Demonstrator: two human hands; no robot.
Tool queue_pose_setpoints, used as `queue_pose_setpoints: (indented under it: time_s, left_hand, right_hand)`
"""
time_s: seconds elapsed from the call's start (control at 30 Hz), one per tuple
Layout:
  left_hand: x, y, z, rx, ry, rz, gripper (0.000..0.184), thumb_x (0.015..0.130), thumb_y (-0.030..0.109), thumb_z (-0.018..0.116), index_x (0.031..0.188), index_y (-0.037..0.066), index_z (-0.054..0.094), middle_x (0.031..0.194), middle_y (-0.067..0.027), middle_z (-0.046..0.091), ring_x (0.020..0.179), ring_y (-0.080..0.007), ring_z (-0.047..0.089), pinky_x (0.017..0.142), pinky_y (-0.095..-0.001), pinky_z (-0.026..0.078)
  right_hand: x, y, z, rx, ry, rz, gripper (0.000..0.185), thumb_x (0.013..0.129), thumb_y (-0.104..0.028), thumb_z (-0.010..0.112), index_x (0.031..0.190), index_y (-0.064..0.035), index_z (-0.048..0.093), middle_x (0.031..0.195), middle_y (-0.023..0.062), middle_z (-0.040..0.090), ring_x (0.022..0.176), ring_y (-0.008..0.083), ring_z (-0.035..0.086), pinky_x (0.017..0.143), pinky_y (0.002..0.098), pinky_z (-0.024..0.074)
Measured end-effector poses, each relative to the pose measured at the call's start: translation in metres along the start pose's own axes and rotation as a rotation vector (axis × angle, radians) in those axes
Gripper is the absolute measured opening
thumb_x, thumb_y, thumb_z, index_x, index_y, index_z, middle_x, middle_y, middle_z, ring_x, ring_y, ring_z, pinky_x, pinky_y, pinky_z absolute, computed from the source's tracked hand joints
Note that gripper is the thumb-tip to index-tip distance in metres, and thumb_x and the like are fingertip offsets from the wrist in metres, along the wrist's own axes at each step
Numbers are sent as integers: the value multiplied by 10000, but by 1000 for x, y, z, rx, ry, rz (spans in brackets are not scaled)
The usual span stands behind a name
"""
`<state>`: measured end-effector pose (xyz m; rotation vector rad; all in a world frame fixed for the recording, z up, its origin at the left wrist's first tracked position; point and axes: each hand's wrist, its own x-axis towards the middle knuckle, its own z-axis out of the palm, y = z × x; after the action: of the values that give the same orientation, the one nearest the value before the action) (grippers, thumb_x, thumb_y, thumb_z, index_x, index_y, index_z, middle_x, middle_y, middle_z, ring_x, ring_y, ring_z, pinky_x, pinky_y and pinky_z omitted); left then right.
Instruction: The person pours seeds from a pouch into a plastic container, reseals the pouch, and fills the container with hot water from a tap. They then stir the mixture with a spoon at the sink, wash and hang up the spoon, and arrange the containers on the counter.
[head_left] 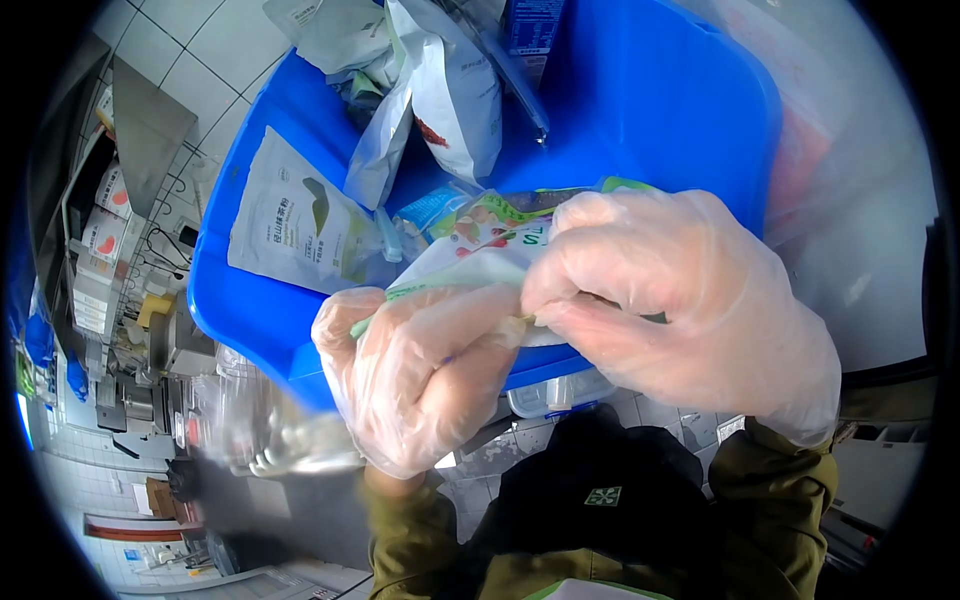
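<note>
Both hands wear clear plastic gloves and meet over the near side of a blue bin (pixel 640 110). My left hand (pixel 425 365) is closed on the edge of a white and green food bag (pixel 465 262) printed with red fruit. With thumb and fingers pinched, my right hand (pixel 660 290) grips the same bag's near edge beside the left fingertips. The bag lies partly beneath both hands, so its near edge is mostly hidden. Left of it, a pale pouch (pixel 300 215) with a green leaf print leans in the bin.
White and silver pouches (pixel 455 95) and a dark blue box (pixel 533 28) stand at the bin's far side. A clear lidded container (pixel 560 393) sits below the near rim. Kitchen shelves with boxes (pixel 103 232) line the left.
</note>
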<state>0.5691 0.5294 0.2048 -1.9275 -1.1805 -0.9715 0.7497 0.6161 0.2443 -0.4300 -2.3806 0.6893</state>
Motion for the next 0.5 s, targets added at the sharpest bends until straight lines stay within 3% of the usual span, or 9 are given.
queue_pose_setpoints:
  time_s: [0.07,0.27,0.37,0.5]
  left_hand:
    - [2,1,-1,-11,-23,-2,383,513,-16,781,769,129,536,871,-39,689,679,-203,620,740,-400,398]
    - [2,1,-7,-18,-84,-7,389,532,-58,751,781,126,515,855,-22,676,701,-201,623,753,-406,397]
    - [3,3,-8,-13,-79,-31,397,532,-45,749,784,133,498,853,-22,674,694,-202,619,752,-413,397]
    - [-2,-2,-5,-36,-38,0,299,569,121,724,844,177,622,961,56,667,801,-125,642,837,-362,379]
  right_hand:
    - [-2,-1,-1,-43,-6,-30,137,729,-34,682,859,-59,646,776,58,588,692,245,576,575,352,473]
    - [-10,-9,17,-407,145,-164,235,649,-9,697,855,-59,595,798,54,538,691,242,548,546,345,458]
    - [-11,-8,23,-401,234,-211,226,648,11,673,851,-44,592,789,63,524,684,240,540,528,322,451]
    - [-12,-7,27,-445,285,-264,229,622,5,658,842,-27,603,761,63,505,662,224,526,513,306,445]
